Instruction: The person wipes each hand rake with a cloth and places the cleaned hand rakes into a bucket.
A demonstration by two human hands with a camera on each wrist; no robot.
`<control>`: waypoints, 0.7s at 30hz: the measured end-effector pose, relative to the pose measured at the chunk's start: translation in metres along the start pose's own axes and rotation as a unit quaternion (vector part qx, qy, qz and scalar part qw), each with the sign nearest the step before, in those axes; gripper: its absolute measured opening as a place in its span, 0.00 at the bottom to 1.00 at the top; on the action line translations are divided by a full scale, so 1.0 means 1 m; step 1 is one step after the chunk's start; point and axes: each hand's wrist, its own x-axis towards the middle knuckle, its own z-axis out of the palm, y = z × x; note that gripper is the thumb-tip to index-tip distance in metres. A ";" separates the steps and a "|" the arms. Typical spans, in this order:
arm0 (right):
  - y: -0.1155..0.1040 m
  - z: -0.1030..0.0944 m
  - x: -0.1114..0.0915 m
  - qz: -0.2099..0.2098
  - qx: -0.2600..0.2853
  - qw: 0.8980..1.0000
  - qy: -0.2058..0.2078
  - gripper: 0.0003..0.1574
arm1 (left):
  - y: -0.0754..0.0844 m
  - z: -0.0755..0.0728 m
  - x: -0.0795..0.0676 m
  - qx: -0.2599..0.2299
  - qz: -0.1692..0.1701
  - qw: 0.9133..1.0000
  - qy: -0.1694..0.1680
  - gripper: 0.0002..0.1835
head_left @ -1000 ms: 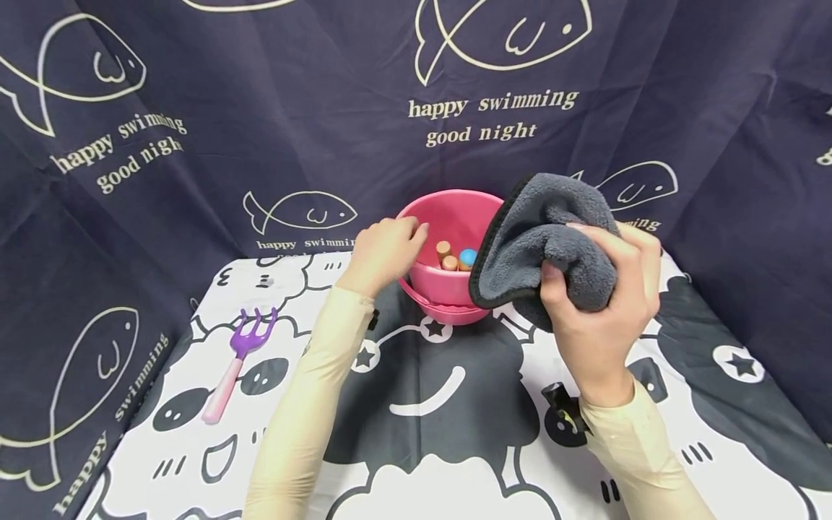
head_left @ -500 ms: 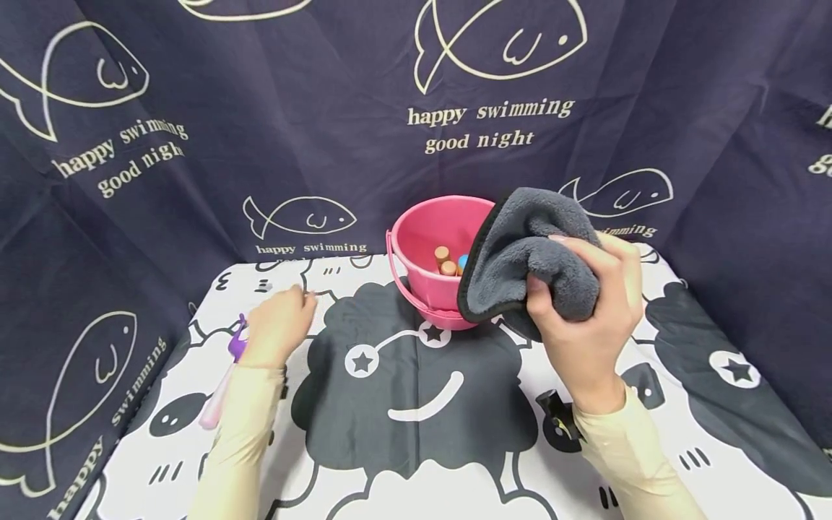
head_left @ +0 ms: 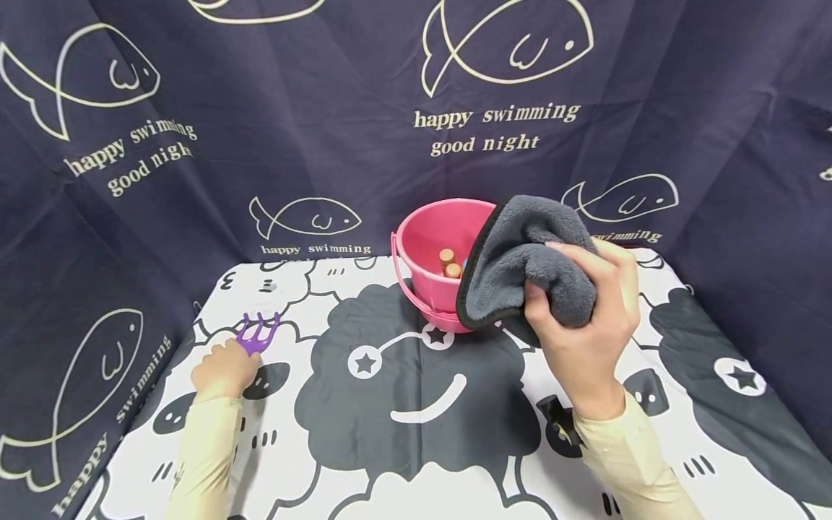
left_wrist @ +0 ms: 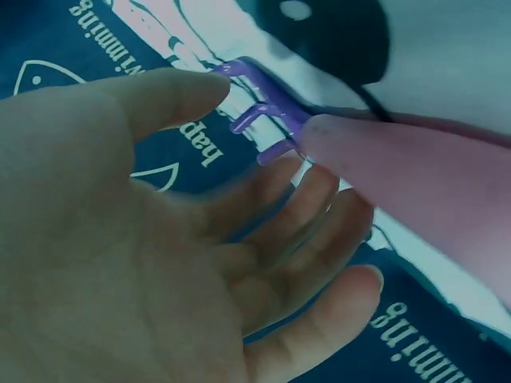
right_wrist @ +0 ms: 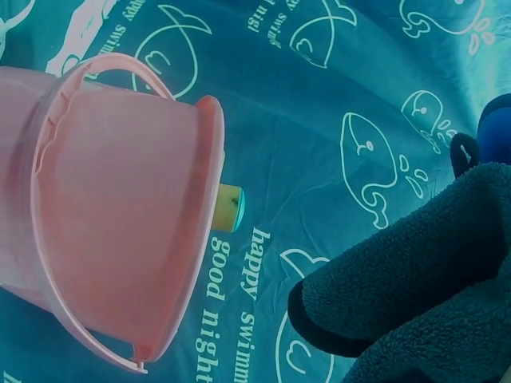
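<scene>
In the head view, my left hand [head_left: 225, 368] is over the handle of a toy fork with purple tines [head_left: 256, 337], which lies on the sheep-print cloth. The left wrist view shows the thumb apart from the fork's pink handle [left_wrist: 415, 175]. The other fingers are loosely bent, their tips close by the handle; contact cannot be made out. My right hand [head_left: 588, 318] grips a bunched grey towel with black edging [head_left: 529, 267], raised in front of the right side of a pink bucket [head_left: 429, 282]. Wooden-looking pegs [head_left: 448, 258] are inside the bucket, partly hidden by the towel.
The bucket's handle [head_left: 408, 289] hangs down at its front left. Dark blue fish-print fabric [head_left: 364, 108] walls the back and both sides. Sheep-print cloth [head_left: 416, 404] covers the table.
My left hand has left the bucket's rim and moved left and toward me, down to the fork handle. The right hand still holds the towel, slightly lower and further left.
</scene>
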 end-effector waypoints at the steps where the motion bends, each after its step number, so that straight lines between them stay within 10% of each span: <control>1: 0.000 0.000 0.000 -0.001 0.000 1.000 -0.001 0.28 | -0.002 0.001 0.000 -0.004 -0.001 1.000 0.003 0.34; 21: -0.004 0.001 -0.010 -0.019 0.023 0.997 -0.076 0.25 | -0.003 0.011 -0.002 -0.036 0.020 0.998 0.048 0.32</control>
